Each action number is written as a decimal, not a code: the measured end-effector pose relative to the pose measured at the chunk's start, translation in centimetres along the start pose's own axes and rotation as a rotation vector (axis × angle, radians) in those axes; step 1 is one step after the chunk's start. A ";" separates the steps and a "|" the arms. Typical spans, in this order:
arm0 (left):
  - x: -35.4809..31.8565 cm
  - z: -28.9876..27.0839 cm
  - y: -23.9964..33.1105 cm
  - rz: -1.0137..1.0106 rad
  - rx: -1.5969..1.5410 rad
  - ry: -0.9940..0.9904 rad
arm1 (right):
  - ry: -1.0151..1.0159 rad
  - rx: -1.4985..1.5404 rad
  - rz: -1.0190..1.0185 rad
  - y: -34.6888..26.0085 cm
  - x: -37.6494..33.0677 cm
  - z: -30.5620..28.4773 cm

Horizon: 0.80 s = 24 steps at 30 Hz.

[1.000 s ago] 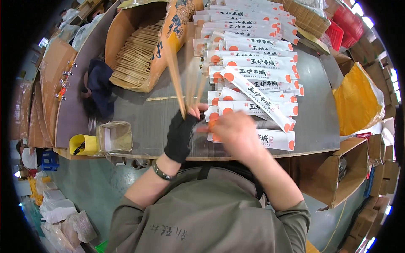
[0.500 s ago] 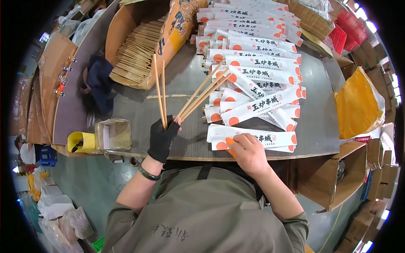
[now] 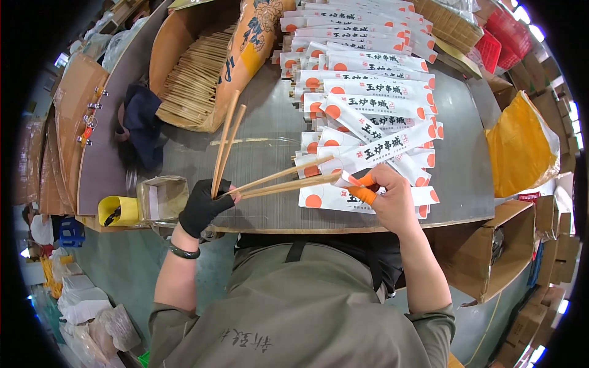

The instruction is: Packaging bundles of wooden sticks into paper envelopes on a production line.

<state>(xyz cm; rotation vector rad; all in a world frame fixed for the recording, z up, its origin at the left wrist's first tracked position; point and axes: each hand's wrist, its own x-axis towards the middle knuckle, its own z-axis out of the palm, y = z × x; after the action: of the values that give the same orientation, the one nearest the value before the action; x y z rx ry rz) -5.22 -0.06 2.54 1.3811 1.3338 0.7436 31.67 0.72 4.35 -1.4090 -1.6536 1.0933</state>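
Observation:
My left hand (image 3: 205, 208), in a black fingerless glove, is closed round several wooden chopsticks (image 3: 279, 186). Some of them point up and away, while others reach right toward my right hand (image 3: 392, 199). That hand, with orange covers on its finger and thumb tips, pinches a white paper chopstick sleeve (image 3: 348, 180), mostly hidden by the fingers. The chopstick tips meet the sleeve's end; whether they are inside it I cannot tell. Beneath my right hand, near the table's edge, lies a small stack of flat sleeves (image 3: 328, 197) with orange dots.
Sleeves with chopstick ends showing make a large pile (image 3: 386, 89) beyond my right hand. An open carton (image 3: 161, 64) full of loose chopsticks lies at the far left. A yellow container (image 3: 126, 208) and a small taped box (image 3: 165, 199) stand at the table's near left.
My right hand has lifted a sleeve from the near stack and brought it to the chopstick tips. My left hand has moved left and down, tilting some chopsticks nearly flat toward the right.

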 end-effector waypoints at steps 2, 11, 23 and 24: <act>0.0 -1.0 0.0 -0.014 0.069 -0.045 | -0.044 -0.070 -0.047 -0.4 -0.2 -0.2; 3.6 10.6 1.8 0.337 -0.522 0.145 | -0.061 -0.599 -0.776 -3.6 2.1 6.0; 5.3 5.8 -3.2 0.481 0.420 0.544 | -0.117 -0.884 -0.697 2.3 -2.8 4.0; 4.9 5.9 -2.8 0.412 0.409 0.523 | -0.057 -0.829 -0.701 2.8 -2.9 4.1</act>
<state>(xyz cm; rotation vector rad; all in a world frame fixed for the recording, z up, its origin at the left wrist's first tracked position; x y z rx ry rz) 0.35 2.76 -2.81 1.9070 1.6903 1.2168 29.57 -2.65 0.13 -1.0526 -2.5144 0.0222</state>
